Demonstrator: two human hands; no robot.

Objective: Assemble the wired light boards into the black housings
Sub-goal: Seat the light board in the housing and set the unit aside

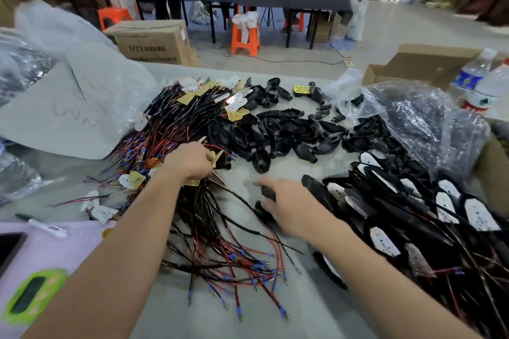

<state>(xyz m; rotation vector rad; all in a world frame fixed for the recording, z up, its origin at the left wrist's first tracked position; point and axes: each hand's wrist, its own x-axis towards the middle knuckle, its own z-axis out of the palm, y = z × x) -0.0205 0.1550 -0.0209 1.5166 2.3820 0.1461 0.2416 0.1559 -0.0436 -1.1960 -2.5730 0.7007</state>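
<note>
Reaching forward, left hand [190,162] grips wired light boards [215,158]; right hand [287,208] clutches a black housing [268,192].

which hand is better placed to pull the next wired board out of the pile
Left. The left hand sits in the wired light boards, fingers curled on one; the right hand is over by a black housing.

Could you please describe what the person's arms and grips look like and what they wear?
Both the left arm and right arm are bare to the picture's edge: no sleeves, watch or wristbands. The left grip and right grip wear no gloves. The right one is motion-blurred, so small rings cannot be ruled out.
</note>
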